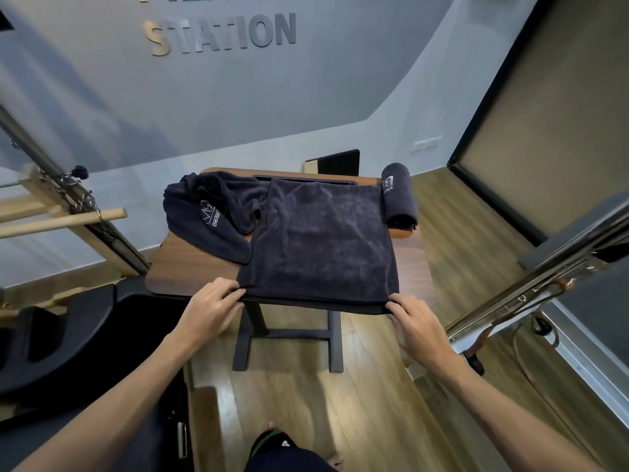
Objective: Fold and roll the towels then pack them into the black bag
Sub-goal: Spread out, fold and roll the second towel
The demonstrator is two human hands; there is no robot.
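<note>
A dark navy towel (323, 243) lies folded flat across the small wooden table (190, 267). My left hand (211, 308) pinches its near left corner at the table's front edge. My right hand (415, 321) pinches its near right corner. A second navy towel (211, 219) with a white logo lies crumpled at the table's back left, partly under the flat one. A rolled navy towel (398, 195) rests at the table's back right edge. No black bag is clearly visible in this view.
Black padded equipment (68, 335) stands to the left, close to the table. A metal frame with wooden bars (68, 216) rises at the left, and chrome rails (544, 277) run along the right. A dark board (337, 163) leans behind the table. Wooden floor lies below.
</note>
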